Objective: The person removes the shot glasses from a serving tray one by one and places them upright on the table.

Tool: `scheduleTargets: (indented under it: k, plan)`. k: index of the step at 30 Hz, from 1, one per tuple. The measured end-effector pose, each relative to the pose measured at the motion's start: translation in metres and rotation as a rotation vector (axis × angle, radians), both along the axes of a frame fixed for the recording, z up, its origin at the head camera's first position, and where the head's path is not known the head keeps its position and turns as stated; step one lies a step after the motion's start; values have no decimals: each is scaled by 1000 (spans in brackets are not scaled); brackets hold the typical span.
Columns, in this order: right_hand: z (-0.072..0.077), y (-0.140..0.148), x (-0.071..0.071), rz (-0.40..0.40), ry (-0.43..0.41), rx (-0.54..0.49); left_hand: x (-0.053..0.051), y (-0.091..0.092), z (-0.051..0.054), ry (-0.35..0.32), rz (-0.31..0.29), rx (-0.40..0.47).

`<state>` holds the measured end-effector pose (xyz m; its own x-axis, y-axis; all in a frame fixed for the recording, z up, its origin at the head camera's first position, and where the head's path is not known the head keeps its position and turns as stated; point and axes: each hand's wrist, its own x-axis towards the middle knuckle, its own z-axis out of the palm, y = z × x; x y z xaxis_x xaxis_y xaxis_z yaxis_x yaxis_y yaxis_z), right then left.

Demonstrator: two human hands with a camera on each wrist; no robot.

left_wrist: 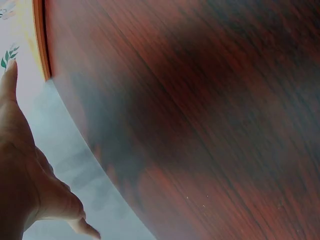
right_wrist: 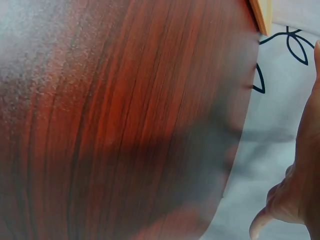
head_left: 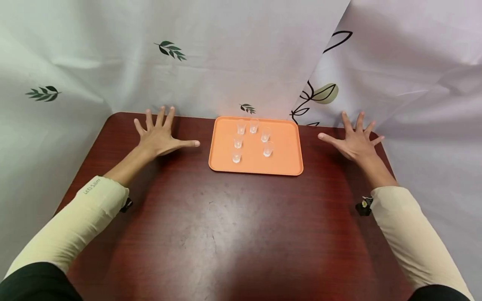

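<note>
Both hands hold nothing, with fingers spread wide. My left hand (head_left: 157, 137) is held out over the left part of the table, its thumb pointing toward an orange tray (head_left: 282, 161). On the far side of the tray's right edge, apart from it, is my right hand (head_left: 355, 144), its thumb also pointing inward. Several small clear cups stand on the tray; one cup (head_left: 236, 157) is near the front, another cup (head_left: 268, 149) to its right, and a third cup (head_left: 254, 126) at the back. In the wrist views, the left hand (left_wrist: 25, 175) and right hand (right_wrist: 300, 180) show only partly.
The dark red wooden table (head_left: 226, 225) has a glossy, lightly marked top. A pale curtain (head_left: 211, 54) with leaf prints hangs behind it and along both sides. The tray lies close to the table's back edge.
</note>
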<state>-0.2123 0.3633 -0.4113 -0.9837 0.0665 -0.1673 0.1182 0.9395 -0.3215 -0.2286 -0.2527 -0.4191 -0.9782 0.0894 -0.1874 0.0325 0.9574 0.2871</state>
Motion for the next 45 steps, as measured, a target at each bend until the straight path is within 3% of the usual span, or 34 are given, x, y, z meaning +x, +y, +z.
scheduleTargets:
  k: [16, 23, 36, 45]
  plan:
    - [-8, -13, 8, 5, 46, -78, 4, 8, -1, 47, 36, 112]
    - [-13, -24, 18, 9, 23, -123, 5, 14, -1, 36, 23, 161]
    - [-21, -54, 31, 58, 122, -183, 6, 19, 7, -100, 23, 252]
    - [-23, -68, 44, 61, 136, -234, 9, 32, 4, -191, 46, 498]
